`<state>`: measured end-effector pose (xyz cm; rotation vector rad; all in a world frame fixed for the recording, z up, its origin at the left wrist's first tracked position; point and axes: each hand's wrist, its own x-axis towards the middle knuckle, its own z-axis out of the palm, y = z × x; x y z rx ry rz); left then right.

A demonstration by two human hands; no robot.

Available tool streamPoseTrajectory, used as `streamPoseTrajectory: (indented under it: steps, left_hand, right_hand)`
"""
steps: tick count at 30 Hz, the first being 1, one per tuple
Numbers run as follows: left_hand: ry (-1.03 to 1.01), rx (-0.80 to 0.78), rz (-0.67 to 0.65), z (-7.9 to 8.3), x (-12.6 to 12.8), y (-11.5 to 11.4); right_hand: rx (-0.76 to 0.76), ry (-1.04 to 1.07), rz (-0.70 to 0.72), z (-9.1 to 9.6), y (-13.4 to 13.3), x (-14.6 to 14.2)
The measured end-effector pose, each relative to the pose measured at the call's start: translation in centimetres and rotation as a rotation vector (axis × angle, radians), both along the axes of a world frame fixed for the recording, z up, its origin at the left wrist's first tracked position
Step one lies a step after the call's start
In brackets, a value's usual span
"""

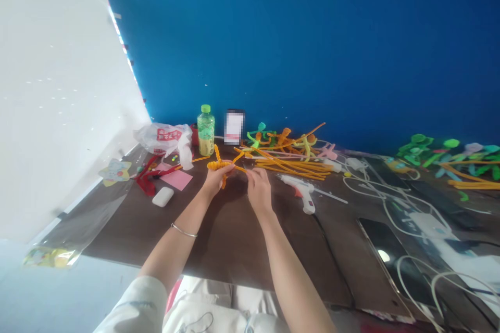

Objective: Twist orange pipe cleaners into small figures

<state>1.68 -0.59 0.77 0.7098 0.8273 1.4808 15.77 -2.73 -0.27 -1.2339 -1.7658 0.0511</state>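
Note:
My left hand [216, 179] is closed on an orange twisted pipe-cleaner figure [221, 165], held just above the brown table [230, 239]. A silver bangle circles that wrist. My right hand [258, 187] is closed beside it, pinching a thin orange strand that runs from the figure. Behind both hands lies a pile of loose orange pipe cleaners [292, 165].
A white hot-glue gun [302, 191] lies right of my hands. A green bottle [205, 130], a plastic bag [164, 138], a pink note [176, 179] and a white case [163, 196] sit left. Phones [390, 257], white cables and green pipe-cleaner figures [433, 148] fill the right side.

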Motion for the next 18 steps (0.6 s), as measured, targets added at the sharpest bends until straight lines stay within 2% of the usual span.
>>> streamPoseTrajectory:
  steps: [3,5,9,11,13,18]
  left_hand:
    - [-0.001,0.013,-0.024,-0.1,-0.2,0.1]
    - [-0.007,0.011,-0.043,-0.3,-0.4,0.2]
    - [-0.061,-0.014,-0.131,-0.6,-1.0,0.5]
    - [-0.120,-0.029,-0.202,-0.9,-1.0,0.6]
    - [-0.177,-0.056,-0.225,-1.0,-1.0,0.7]
    - [-0.238,-0.150,-0.118,-1.0,-0.6,0.9]
  right_hand:
    - [-0.113,0.193,0.068,0.3,0.2,-0.1]
    - [-0.301,0.372,0.162,0.5,0.3,0.0]
    - [-0.780,0.809,0.545,1.2,0.2,0.4]
    - [-0.882,0.977,0.695,1.5,0.0,0.4]
    - [-0.871,1.060,0.712,1.5,-0.1,0.2]
    - [-0.594,1.093,0.442,1.0,-0.1,-0.7]
